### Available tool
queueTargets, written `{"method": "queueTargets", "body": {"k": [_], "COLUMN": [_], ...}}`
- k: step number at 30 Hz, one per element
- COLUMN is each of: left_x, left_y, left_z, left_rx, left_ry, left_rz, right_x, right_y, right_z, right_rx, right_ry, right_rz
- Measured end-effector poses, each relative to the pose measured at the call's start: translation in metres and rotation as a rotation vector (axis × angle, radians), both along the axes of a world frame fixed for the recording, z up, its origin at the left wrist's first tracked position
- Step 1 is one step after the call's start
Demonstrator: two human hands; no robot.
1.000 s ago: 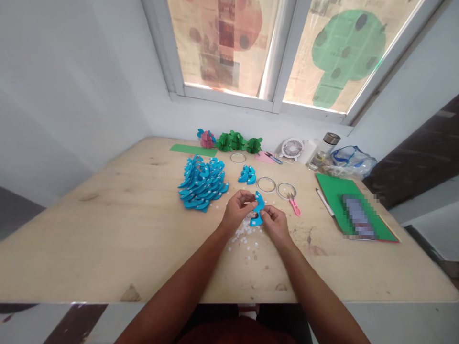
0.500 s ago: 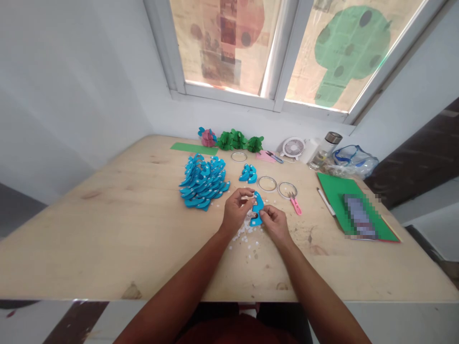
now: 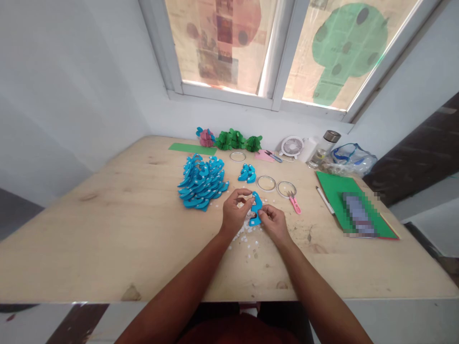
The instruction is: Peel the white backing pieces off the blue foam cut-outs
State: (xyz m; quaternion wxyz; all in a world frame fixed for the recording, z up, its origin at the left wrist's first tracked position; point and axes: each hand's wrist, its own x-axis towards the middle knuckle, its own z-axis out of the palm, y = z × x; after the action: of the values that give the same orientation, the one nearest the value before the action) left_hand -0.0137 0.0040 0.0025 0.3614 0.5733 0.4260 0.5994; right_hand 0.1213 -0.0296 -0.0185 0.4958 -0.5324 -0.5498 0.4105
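Observation:
A curved blue paper piece (image 3: 256, 208) with small white squares on it is held just above the table between both hands. My right hand (image 3: 273, 221) pinches its right edge between thumb and fingers. At its upper left edge, my left hand (image 3: 236, 210) is closed, thumb and fingertips together on the paper. Whether a small white square is also between those fingertips I cannot make out. Loose white paper squares (image 3: 248, 237) lie scattered below the hands. Beyond the piece sits a small group of blue cutouts (image 3: 247, 173), and a large pile of similar cutouts (image 3: 201, 182) stands to the left.
Pink-handled snips (image 3: 294, 203) lie against a metal ring (image 3: 286, 188), with another ring (image 3: 266, 184) beside it. Farther back are green paper flowers (image 3: 236, 139), a fan (image 3: 292, 146) and a bottle (image 3: 324, 149). A pen (image 3: 324, 199) and green sheets (image 3: 332, 188) are on the right.
The whole view has shifted slightly. Both hands keep almost the same position on the blue paper piece, with no clear change in grip.

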Motion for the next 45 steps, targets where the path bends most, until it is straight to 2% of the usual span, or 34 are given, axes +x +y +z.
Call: {"method": "queueTargets", "body": {"k": [4,9,17,23,29,37,45], "left_x": [0.000,0.000,-0.001,-0.002,-0.002,-0.002,-0.002], "left_y": [0.000,-0.001,-0.003,-0.003,-0.001,-0.002,0.000], "left_z": [-0.002,-0.001,-0.004,-0.001,-0.001,-0.007,-0.007], "left_rx": [0.004,0.114,0.398,0.482,0.479,0.524,0.512], "left_ry": [0.014,0.083,0.493,0.619,0.612,0.637,0.603], "left_rz": [0.002,0.043,0.191,0.182,0.140,0.168,0.137], "right_x": [0.001,0.001,-0.001,-0.001,-0.001,-0.001,-0.002], "right_y": [0.001,0.002,0.000,0.000,0.000,0.001,0.001], "right_z": [-0.002,-0.003,0.000,0.001,-0.002,-0.010,-0.007], "right_rx": [-0.008,-0.002,0.026,0.039,0.035,0.041,0.056], "right_ry": [-0.001,-0.018,-0.054,-0.087,-0.104,-0.168,-0.210], "right_rz": [0.003,-0.013,-0.011,-0.021,-0.026,-0.030,-0.045]}}
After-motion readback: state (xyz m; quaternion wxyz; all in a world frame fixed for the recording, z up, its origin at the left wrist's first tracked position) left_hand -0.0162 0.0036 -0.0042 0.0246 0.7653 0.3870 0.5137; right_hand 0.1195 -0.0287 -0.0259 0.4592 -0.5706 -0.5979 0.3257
